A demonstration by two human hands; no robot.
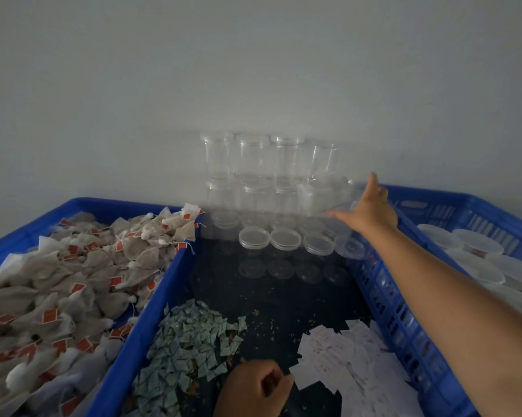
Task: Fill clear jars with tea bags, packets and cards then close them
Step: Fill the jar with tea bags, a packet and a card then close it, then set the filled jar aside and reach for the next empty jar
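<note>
Between blue crates (151,311), lidded jars (285,239) stand before the stacked jars (253,158).

Blue crates (151,299) — orange-tagged beige tea bags (73,266) — white cards (344,356)

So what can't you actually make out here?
Head view only.
Right hand: blurred; whether it touches the clear jars is unclear.
Left hand: curled fingers hide anything held.
White cards: print too small.
Tea bags: cut off by left edge.
</note>
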